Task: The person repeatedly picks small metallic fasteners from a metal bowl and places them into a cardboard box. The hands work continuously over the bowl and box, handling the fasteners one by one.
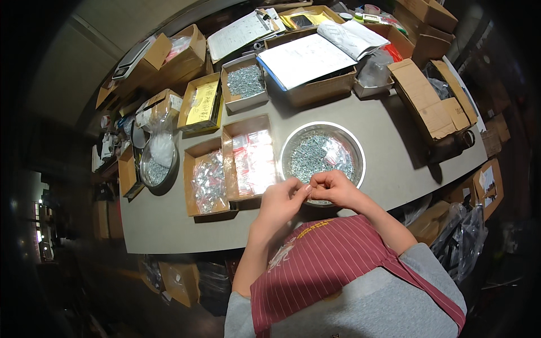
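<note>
**Screws (307, 155) under pinched fingertips**

Head view: the screws fill the bowl (363, 163), 12 o'clock from left hand (283, 198) and right hand (337, 190). Each grip is pinched; contents I can't tell. Apparently fine handling; next move calls for steady fingertips.

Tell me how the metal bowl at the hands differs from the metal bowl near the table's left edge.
The near bowl looks larger in this view than the left bowl. The left hand and right hand meet over the near bowl's front rim; neither is at the left bowl. Clear plastic bulges over the left bowl, while the near bowl's contents lie mostly uncovered. Both are round and hold small metal parts.
</note>
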The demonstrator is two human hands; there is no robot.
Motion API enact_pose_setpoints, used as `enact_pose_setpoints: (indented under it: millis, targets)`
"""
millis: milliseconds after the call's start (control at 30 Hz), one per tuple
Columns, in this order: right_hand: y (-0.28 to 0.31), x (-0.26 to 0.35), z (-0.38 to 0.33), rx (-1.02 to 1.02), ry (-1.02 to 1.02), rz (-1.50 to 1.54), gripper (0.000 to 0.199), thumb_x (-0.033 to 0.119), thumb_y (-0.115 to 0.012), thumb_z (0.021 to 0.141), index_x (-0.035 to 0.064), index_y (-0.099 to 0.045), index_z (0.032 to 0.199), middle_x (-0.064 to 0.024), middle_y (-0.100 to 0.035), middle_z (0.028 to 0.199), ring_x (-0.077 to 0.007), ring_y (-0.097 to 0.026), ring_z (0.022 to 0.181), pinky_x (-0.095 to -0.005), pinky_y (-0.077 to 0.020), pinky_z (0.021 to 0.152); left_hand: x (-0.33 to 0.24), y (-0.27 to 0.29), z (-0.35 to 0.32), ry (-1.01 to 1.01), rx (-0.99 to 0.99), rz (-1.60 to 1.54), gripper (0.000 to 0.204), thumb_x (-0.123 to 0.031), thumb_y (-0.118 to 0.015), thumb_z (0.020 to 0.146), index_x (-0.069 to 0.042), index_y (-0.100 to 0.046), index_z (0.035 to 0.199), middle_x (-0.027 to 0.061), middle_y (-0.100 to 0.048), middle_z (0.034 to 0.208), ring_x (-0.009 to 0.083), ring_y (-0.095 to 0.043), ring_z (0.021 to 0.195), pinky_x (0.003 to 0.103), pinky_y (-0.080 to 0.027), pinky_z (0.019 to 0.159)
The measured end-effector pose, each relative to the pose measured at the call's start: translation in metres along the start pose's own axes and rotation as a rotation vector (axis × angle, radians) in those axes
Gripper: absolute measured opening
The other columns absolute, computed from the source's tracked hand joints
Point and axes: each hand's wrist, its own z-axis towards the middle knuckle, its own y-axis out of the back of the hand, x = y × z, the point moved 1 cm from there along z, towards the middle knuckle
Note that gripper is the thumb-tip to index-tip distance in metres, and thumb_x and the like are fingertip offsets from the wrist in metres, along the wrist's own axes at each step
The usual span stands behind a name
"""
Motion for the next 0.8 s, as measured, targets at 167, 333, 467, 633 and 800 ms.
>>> enact_pose_setpoints:
  millis: [167,333,467,633,800]
  targets:
    - [0.006,0.005,-0.008,0.133,-0.066,0.241,0.012,0.010,-0.072,0.089,0.0024,-0.067,0.080,0.0053,-0.057,0.067,-0.0011,-0.044,0.057,-0.0199,-0.0292,0.051,0.009,-0.006,-0.003,-0.131,0.084,-0.112,0.023,-0.021,-0.065,0.095,0.001,-0.067,0.088,0.0097,-0.067,0.070,0.0116,-0.062,0.061,0.029,-0.046,0.056]
    - [0.009,-0.003,-0.011,0.140,-0.177,0.380,0.014,0.013,-0.070,0.089,0.0034,-0.067,0.080,0.0065,-0.054,0.066,-0.0008,-0.042,0.056,-0.0201,-0.0269,0.049,0.013,-0.014,-0.006,-0.054,0.091,-0.279,0.020,-0.020,-0.064,0.094,0.000,-0.066,0.090,0.0054,-0.066,0.075,0.0090,-0.058,0.070,0.029,-0.047,0.063]
    - [0.003,-0.001,-0.008,0.063,-0.140,0.300,0.016,0.016,-0.064,0.082,0.0021,-0.068,0.077,0.0029,-0.057,0.067,-0.0072,-0.049,0.063,-0.0249,-0.0361,0.055,0.023,-0.026,-0.008,-0.051,-0.072,-0.334,0.010,-0.009,-0.068,0.086,0.000,-0.064,0.083,0.0045,-0.064,0.067,0.0047,-0.055,0.061,0.027,-0.044,0.054]
    - [-0.002,0.003,-0.004,-0.002,0.011,0.013,0.019,0.021,-0.064,0.082,0.0021,-0.067,0.079,-0.0063,-0.058,0.065,-0.0145,-0.053,0.061,-0.0323,-0.0424,0.058,0.009,-0.028,-0.017,-0.236,-0.300,-0.036,0.011,-0.007,-0.069,0.080,-0.002,-0.060,0.076,0.0066,-0.060,0.065,0.0158,-0.058,0.057,0.033,-0.045,0.053]
    - [-0.005,0.019,-0.007,-0.171,0.190,-0.554,0.022,0.023,-0.064,0.080,0.0012,-0.067,0.084,-0.0180,-0.061,0.070,-0.0290,-0.058,0.062,-0.0395,-0.0472,0.061,0.010,-0.026,-0.018,-0.473,-0.416,0.382,0.013,-0.006,-0.071,0.077,-0.005,-0.058,0.079,0.0092,-0.060,0.071,0.0282,-0.059,0.067,0.038,-0.048,0.059]
